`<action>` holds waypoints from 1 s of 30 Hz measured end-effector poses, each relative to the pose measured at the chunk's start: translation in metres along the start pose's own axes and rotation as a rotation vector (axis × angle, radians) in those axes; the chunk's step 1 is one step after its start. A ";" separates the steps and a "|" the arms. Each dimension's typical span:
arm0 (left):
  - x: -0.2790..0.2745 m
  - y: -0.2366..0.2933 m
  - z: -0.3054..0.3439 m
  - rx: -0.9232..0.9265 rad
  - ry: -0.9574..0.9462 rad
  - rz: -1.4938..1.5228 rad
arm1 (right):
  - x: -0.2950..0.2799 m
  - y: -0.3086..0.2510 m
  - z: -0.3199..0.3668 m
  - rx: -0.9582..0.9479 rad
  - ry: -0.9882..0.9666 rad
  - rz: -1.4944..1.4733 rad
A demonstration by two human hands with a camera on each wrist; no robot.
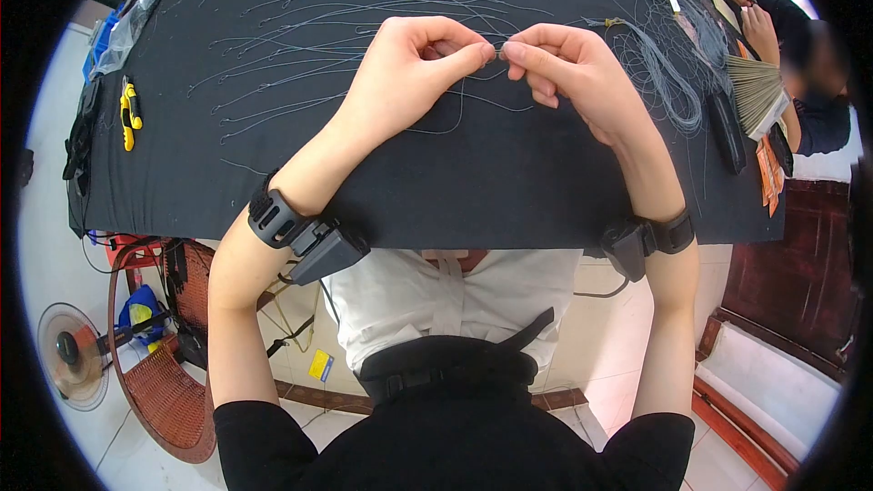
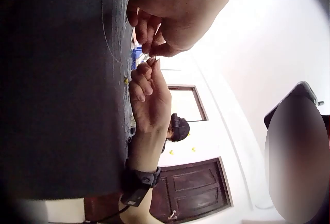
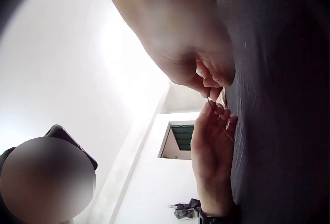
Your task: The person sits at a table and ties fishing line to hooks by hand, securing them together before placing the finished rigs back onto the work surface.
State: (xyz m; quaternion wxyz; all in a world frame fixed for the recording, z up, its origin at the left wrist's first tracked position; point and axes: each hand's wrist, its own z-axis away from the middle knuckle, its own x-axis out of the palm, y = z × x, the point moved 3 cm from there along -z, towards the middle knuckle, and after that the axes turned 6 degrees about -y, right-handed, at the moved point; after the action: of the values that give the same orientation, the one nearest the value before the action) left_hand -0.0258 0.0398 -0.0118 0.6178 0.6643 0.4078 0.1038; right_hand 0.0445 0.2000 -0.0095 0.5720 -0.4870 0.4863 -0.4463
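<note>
Both hands meet above the black cloth, fingertips almost touching. My left hand pinches a thin grey cord between thumb and index finger. Opposite it, my right hand pinches the same cord, its other fingers curled loosely. From the fingertips a strand of cord curves down toward the cloth. In the right wrist view the thin cord runs between the two hands. Several cut cords with small loops at their ends lie spread beneath and left of the hands. Fine detail at the fingertips is too small to tell.
Yellow-handled pliers lie at the left of the black cloth. Bundles of grey cord, a fanned stack of strips and a black case are at the right. Another person's hand is at the far right.
</note>
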 end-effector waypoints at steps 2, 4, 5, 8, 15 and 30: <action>0.000 -0.001 0.000 -0.010 -0.004 0.015 | 0.000 0.000 0.000 -0.002 0.006 0.007; 0.000 0.000 0.000 -0.042 -0.034 0.006 | -0.001 0.000 0.000 -0.002 0.009 0.009; -0.001 0.002 0.001 -0.068 -0.063 -0.011 | -0.001 -0.001 0.000 -0.002 0.010 0.010; 0.000 0.001 0.001 -0.044 -0.040 0.011 | -0.001 -0.001 0.000 0.003 0.012 0.009; 0.000 -0.001 0.001 -0.015 -0.009 0.041 | 0.001 0.001 -0.001 0.018 -0.004 0.004; 0.001 0.008 0.000 0.049 -0.047 -0.193 | 0.002 0.002 0.000 0.029 0.002 -0.030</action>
State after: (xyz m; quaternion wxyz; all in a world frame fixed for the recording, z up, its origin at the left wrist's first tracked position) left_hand -0.0221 0.0407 -0.0052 0.6180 0.6390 0.4576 0.0181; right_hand 0.0444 0.1979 -0.0115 0.5719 -0.4854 0.4728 -0.4623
